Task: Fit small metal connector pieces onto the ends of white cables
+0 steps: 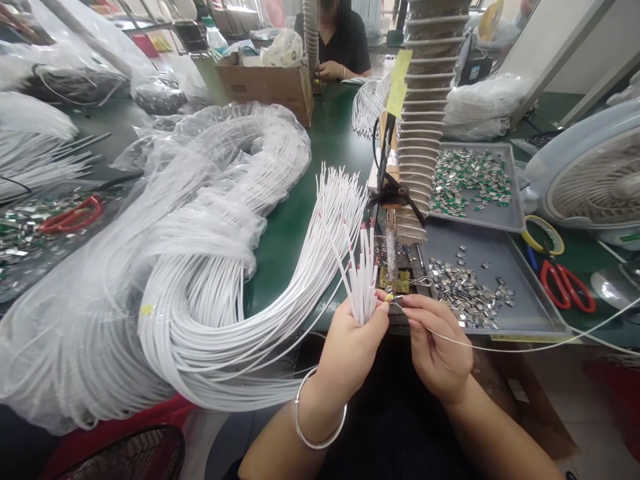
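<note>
My left hand (350,350) grips a bundle of white cables (363,280), their red-marked ends fanning upward. The cables trail back in a long loop to a large coiled mass of white cable (200,300) partly wrapped in clear plastic. My right hand (437,347) pinches a thin white wire (500,348) between thumb and forefinger, close to a small metal terminal (399,301). Both hands nearly meet just in front of a small metal bench jig (395,280), which stands under a ribbed extraction hose (423,113). A metal bangle (320,427) circles my left wrist.
Grey metal trays hold loose green-and-silver parts (470,180) and silver clips (470,293) to the right. Beyond them are red-handled scissors (567,287), a yellow tape roll (543,235) and a white fan (595,180). A co-worker's hands (330,70) rest behind a cardboard box (265,87).
</note>
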`<state>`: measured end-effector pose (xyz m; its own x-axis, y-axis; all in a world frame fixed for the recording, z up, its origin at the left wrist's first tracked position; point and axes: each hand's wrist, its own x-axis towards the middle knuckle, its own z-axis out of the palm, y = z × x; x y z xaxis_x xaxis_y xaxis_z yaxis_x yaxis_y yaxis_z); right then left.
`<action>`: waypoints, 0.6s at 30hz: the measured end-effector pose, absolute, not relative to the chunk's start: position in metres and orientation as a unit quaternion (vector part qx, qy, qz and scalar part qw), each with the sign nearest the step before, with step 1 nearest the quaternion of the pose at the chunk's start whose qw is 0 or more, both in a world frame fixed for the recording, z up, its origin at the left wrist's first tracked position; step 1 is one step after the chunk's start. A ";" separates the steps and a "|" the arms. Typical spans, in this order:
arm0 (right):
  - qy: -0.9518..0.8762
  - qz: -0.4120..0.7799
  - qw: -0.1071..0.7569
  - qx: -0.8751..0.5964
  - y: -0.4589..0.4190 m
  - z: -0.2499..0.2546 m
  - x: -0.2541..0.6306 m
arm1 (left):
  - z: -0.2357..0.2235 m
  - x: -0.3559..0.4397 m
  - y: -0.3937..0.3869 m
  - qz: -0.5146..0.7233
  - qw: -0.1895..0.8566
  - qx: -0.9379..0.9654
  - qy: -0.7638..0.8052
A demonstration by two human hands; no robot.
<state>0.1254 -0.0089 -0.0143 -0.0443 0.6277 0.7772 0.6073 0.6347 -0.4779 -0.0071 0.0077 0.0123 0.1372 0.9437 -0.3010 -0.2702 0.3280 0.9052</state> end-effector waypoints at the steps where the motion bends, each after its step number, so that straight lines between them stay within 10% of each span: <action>1: -0.720 0.009 0.544 -0.430 -0.008 -0.015 0.126 | 0.013 -0.007 0.008 0.455 0.665 0.355 0.474; 18: -0.713 0.003 0.553 -0.432 -0.002 -0.010 0.124 | 0.020 -0.008 0.012 0.428 0.690 0.339 0.475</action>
<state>0.1240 -0.0017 -0.0105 -0.0154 0.6196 0.7848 0.6128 0.6261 -0.4822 -0.0078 0.0119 0.0199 0.1821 0.9130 -0.3651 -0.2690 0.4034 0.8746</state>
